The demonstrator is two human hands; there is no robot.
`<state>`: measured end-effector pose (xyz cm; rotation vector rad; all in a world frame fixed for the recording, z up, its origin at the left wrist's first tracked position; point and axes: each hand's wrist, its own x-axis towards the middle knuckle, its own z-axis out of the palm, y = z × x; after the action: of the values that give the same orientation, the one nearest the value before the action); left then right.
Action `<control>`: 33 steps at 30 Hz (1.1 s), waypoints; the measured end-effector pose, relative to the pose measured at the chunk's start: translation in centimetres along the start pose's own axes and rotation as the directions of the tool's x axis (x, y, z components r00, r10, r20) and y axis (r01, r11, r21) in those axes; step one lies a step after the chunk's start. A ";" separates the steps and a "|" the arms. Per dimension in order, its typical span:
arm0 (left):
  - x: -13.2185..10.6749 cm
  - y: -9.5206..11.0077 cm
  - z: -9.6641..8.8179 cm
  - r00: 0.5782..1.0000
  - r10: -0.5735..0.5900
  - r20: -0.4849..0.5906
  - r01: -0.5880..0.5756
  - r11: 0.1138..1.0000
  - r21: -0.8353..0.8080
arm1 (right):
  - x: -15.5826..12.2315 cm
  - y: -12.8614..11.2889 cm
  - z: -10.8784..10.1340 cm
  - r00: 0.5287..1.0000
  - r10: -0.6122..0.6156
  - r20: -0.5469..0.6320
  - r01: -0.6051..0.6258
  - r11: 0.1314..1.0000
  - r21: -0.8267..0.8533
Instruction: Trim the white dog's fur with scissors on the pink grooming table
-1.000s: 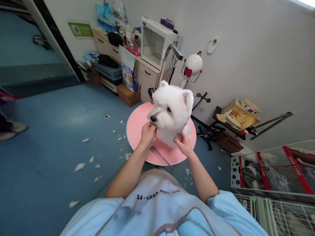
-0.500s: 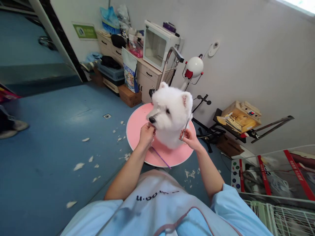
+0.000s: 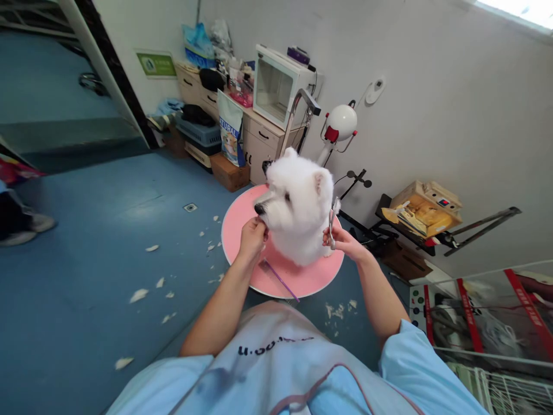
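Scissors (image 3: 332, 222) stand nearly upright in the right hand (image 3: 341, 241), fingers closed round the handles, blades against the cheek fur of the white dog (image 3: 298, 210). Left hand (image 3: 252, 235) pinches the fur under the dog's chin, just below the muzzle. Dog sits on the round pink table (image 3: 239, 222), between both hands; a purple comb (image 3: 279, 278) lies on the table near the left wrist.

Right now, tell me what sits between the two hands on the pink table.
In the head view, the white dog sits between them: the left hand holds its chin, and the right hand holds scissors at its cheek.
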<state>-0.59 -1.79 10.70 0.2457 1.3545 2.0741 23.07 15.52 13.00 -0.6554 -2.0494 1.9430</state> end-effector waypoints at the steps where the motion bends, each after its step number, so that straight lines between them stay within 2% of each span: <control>1: 0.0 -0.1 0.0 1.000 0.000 0.006 0.000 1.000 -0.002 | 0.0 0.1 0.1 1.000 0.011 -0.008 -0.011 1.000 -0.010; 5: -0.2 -0.3 0.1 1.000 -0.004 0.019 0.004 1.000 -0.011 | 0.2 0.7 0.4 0.997 0.023 -0.078 -0.023 1.000 -0.004; 13: -0.7 0.5 0.5 0.999 -0.036 -0.011 0.036 0.999 -0.016 | 1.4 1.3 0.8 0.991 0.029 -0.129 -0.036 0.998 -0.050; 26: -1.1 1.2 0.5 0.997 -0.076 -0.006 0.076 0.997 -0.011 | 1.7 1.6 3.6 0.975 -0.051 -0.214 0.041 0.998 -0.052; 30: -1.1 1.1 0.5 0.998 -0.068 0.008 0.068 0.998 -0.009 | 1.8 2.2 3.9 0.966 -0.033 -0.256 0.016 0.997 -0.070; 33: -0.9 1.0 0.4 0.997 -0.078 0.021 0.078 0.997 0.001 | 1.9 2.9 4.9 0.952 -0.067 -0.299 0.052 0.997 -0.058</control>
<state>-0.12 -2.29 11.92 0.2112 1.3309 2.0017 19.58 12.13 9.49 -0.8336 -1.9096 1.6466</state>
